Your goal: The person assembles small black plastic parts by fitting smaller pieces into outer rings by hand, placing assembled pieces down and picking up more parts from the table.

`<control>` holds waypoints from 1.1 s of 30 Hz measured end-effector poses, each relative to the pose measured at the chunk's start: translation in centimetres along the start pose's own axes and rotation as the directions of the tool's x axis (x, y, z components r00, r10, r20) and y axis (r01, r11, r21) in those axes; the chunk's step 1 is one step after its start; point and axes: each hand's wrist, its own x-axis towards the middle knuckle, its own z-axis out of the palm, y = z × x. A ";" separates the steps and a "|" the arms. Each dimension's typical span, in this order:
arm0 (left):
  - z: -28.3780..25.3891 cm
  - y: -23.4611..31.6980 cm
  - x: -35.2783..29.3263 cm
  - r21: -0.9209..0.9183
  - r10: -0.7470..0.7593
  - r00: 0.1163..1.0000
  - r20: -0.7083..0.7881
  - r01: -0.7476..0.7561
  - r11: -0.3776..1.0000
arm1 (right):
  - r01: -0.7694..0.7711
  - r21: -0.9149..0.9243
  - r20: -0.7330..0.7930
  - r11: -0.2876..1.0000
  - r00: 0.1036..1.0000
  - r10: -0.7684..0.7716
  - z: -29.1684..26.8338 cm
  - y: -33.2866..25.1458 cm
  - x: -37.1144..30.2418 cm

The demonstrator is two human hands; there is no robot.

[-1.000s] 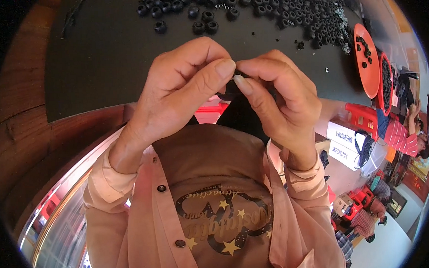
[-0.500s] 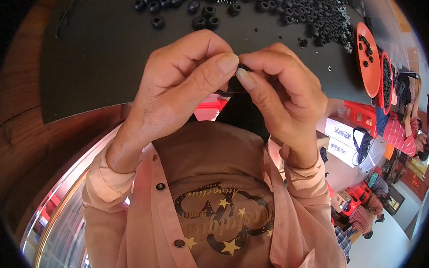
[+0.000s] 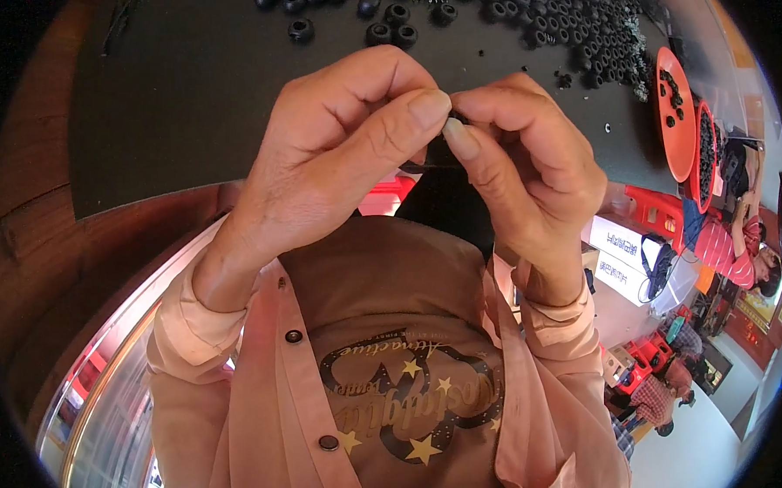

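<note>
A small black part, mostly hidden, is pinched at frame centre between the closed left hand and right hand. A fitting step is judged underway; steady fingertip pressure is called for next. Loose black rings lie at one o'clock.

1 head-worn fisheye view looks steeply down and very close onto the left hand and right hand, which fill its centre. The black matte table top spans the upper edge, its straight edges bending toward the rim.
</note>
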 end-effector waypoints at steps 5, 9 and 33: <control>0.2 0.1 0.0 0.015 0.025 0.999 0.021 -0.025 1.000 | 0.021 0.003 0.015 1.000 1.000 -0.021 -0.3 0.3 -0.5; 0.3 -0.3 0.0 0.101 0.064 0.997 0.033 -0.067 0.993 | 0.023 -0.005 0.044 1.000 0.999 -0.022 -0.6 0.6 -1.1; 0.0 -0.2 0.4 -0.207 0.014 0.994 -0.107 -0.036 0.978 | -0.181 -0.110 -0.120 0.977 0.979 0.167 -3.5 1.9 0.7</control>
